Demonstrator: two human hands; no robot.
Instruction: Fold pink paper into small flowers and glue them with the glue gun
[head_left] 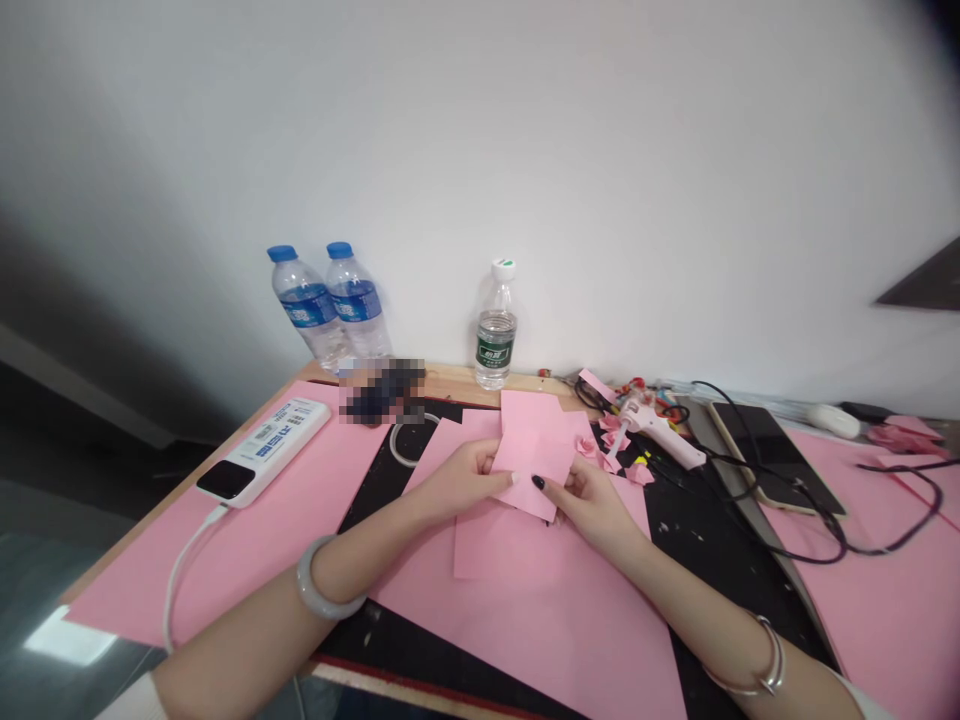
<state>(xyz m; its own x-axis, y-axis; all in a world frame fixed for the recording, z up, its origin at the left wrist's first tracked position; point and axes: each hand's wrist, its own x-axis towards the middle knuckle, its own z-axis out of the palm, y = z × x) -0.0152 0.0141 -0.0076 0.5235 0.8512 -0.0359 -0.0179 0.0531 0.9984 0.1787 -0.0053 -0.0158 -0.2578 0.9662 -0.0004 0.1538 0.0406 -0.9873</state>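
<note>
A small pink paper square point(534, 462) is held up just above the table between both hands. My left hand point(465, 478) pinches its left edge with thumb on top. My right hand point(592, 500) pinches its lower right edge, dark-painted thumbnail showing. Beneath them lie larger pink paper sheets point(525, 590) on a black mat point(697, 540). Small folded pink paper pieces point(611, 445) lie just right of the held paper.
A white glue gun point(660, 432) with black cord lies at the right, beside a dark tablet point(772, 455). A white power strip point(266, 450) sits left. Three water bottles point(330, 305) point(360, 300) point(496, 325) stand against the wall. A tape ring point(409, 440) lies behind my left hand.
</note>
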